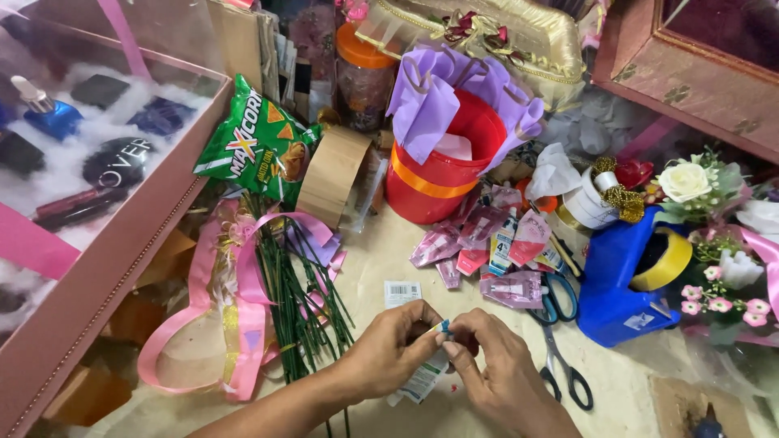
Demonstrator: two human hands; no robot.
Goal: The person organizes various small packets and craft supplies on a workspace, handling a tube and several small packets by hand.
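Note:
My left hand (388,350) and my right hand (497,371) meet near the bottom middle of the view. Both pinch a small white sachet (425,375) with a blue tip at its top end. The sachet hangs down between my fingers, its lower part showing below my left hand. Just above my hands lies a small white label (402,292) on the cream table. A pile of pink and white sachets (497,253) sits a little further back, to the right.
Scissors (560,341) with blue handles lie right of my hands. A bundle of green stems (296,300) and pink ribbon (243,308) lies left. Behind stand a red bucket (434,174), a green snack bag (253,142), a blue tape dispenser (621,284), artificial flowers (714,243) and a pink gift box (97,243).

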